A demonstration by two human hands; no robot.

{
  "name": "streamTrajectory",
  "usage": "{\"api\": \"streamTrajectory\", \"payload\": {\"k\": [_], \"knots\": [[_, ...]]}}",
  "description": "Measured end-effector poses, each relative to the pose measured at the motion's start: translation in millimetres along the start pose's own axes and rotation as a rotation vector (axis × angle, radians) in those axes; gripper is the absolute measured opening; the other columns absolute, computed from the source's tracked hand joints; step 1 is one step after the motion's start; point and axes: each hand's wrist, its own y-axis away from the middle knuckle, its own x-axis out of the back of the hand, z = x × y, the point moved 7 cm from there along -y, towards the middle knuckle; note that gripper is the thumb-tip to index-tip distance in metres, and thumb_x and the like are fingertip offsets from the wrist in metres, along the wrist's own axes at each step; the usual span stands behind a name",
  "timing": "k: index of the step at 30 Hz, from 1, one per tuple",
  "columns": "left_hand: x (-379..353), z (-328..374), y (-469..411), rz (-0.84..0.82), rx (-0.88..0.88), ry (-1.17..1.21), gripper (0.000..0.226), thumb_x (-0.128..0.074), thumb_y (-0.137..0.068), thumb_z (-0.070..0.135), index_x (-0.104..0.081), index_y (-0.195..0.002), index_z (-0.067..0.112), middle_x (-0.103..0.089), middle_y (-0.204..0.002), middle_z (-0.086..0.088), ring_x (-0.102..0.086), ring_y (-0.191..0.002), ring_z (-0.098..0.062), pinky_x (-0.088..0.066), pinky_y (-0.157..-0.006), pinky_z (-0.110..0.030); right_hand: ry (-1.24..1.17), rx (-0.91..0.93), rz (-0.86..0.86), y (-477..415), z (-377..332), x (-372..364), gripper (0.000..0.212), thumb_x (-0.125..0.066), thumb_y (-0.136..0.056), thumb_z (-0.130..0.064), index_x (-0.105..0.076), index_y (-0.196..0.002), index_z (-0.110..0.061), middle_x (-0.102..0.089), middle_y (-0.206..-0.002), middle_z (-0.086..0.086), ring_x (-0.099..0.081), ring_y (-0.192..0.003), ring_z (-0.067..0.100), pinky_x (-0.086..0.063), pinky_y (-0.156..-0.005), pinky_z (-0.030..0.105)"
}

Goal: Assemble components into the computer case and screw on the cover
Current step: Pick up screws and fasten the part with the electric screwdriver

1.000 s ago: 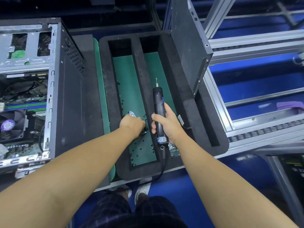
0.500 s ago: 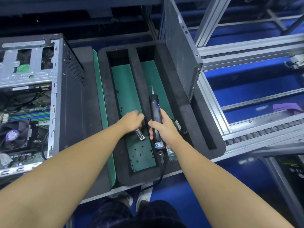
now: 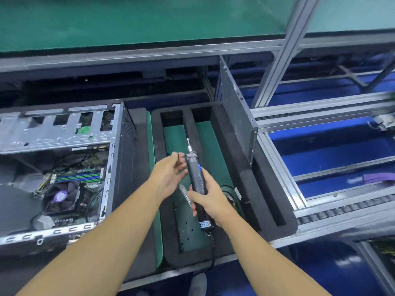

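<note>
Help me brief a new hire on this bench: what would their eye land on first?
Dead centre, the right hand grips a black electric screwdriver, tip pointing away, while the left hand beside it pinches what looks like a small dark screw. To the left sits the open computer case, its fan exposed. The grey cover stands upright at the right edge of the black foam tray.

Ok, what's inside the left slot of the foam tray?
A green mat, loose black screws and a silver metal piece. The left hand, pinching one screw, the right hand and the screwdriver cover the middle.
</note>
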Motion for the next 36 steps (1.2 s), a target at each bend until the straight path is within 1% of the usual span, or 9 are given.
{"api": "streamTrajectory", "payload": {"k": [3,6,10,15,19,23,27,31,36], "knots": [[6,25,17,0.015,-0.026,0.089,0.03,-0.047,-0.104,0.035,-0.065,-0.091,0.014,-0.063,-0.066,0.006,-0.06,-0.064,-0.01,-0.052,-0.064,-0.025,0.016,0.058,-0.031,11,-22,-15,0.072,-0.073,-0.085,-0.015,-0.046,-0.141,-0.052,-0.059,-0.085,0.006,-0.057,-0.06,0.022,-0.055,-0.056,0.036],[12,47,36,-0.013,-0.052,0.135,0.03,-0.053,-0.1,0.04,-0.065,-0.088,0.015,-0.064,-0.067,0.005,-0.062,-0.061,-0.009,-0.053,-0.066,-0.027,0.067,0.079,-0.062,27,-39,-31,0.077,-0.075,-0.083,-0.019,-0.044,-0.14,-0.058,-0.063,-0.088,0.007,-0.059,-0.061,0.023,-0.056,-0.058,0.037],[23,67,64,-0.089,-0.079,0.149,0.03,-0.055,-0.098,0.042,-0.065,-0.084,0.017,-0.066,-0.071,0.005,-0.068,-0.069,-0.012,-0.057,-0.075,-0.03,0.161,0.105,-0.111,53,-59,-59,0.082,-0.074,-0.083,-0.019,-0.036,-0.146,-0.056,-0.065,-0.09,0.007,-0.061,-0.063,0.026,-0.056,-0.057,0.038],[60,80,111,-0.127,-0.142,0.062,0.029,-0.055,-0.099,0.041,-0.068,-0.088,0.018,-0.071,-0.075,0.005,-0.073,-0.073,-0.012,-0.055,-0.055,-0.022,0.257,0.113,-0.155,92,-72,-109,0.091,-0.074,-0.083,-0.015,-0.029,-0.149,-0.06,-0.061,-0.086,0.004,-0.06,-0.059,0.024,-0.055,-0.052,0.036],[102,88,146,-0.149,-0.175,0.001,0.031,-0.052,-0.101,0.039,-0.069,-0.095,0.014,-0.071,-0.077,0.004,-0.074,-0.075,-0.016,-0.056,-0.056,-0.025,0.283,0.097,-0.173,122,-62,-152,0.102,-0.076,-0.084,-0.013,-0.018,-0.151,-0.064,-0.065,-0.086,-0.003,-0.064,-0.062,0.021,-0.059,-0.054,0.04],[143,85,176,-0.152,-0.193,-0.038,0.028,-0.051,-0.102,0.036,-0.066,-0.094,0.014,-0.067,-0.081,0.001,-0.073,-0.071,-0.015,-0.056,-0.053,-0.026,0.268,0.08,-0.177,150,-49,-193,0.102,-0.076,-0.084,-0.013,-0.02,-0.144,-0.074,-0.066,-0.086,0.001,-0.063,-0.062,0.025,-0.056,-0.053,0.037],[176,84,199,-0.179,-0.224,-0.097,0.027,-0.047,-0.104,0.036,-0.062,-0.093,0.017,-0.068,-0.082,0.004,-0.072,-0.072,-0.012,-0.055,-0.057,-0.028,0.238,0.064,-0.2,173,-38,-229,0.101,-0.075,-0.085,-0.012,-0.021,-0.144,-0.073,-0.064,-0.086,0.004,-0.06,-0.063,0.026,-0.055,-0.054,0.037],[201,84,219,-0.216,-0.279,-0.181,0.031,-0.041,-0.106,0.036,-0.06,-0.087,0.021,-0.065,-0.077,0.009,-0.067,-0.06,-0.004,-0.052,-0.048,-0.023,0.207,0.034,-0.231,191,-31,-254,0.098,-0.074,-0.085,-0.012,-0.025,-0.143,-0.073,-0.063,-0.087,0.005,-0.059,-0.064,0.025,-0.053,-0.053,0.036],[223,93,231,-0.294,-0.336,-0.192,0.028,-0.042,-0.105,0.027,-0.061,-0.091,0.014,-0.068,-0.086,0.0,-0.073,-0.09,-0.025,-0.056,-0.048,-0.031,0.172,0.011,-0.248,204,-28,-271,0.096,-0.073,-0.084,-0.011,-0.029,-0.143,-0.071,-0.062,-0.093,0.006,-0.058,-0.064,0.025,-0.052,-0.053,0.035]]}}
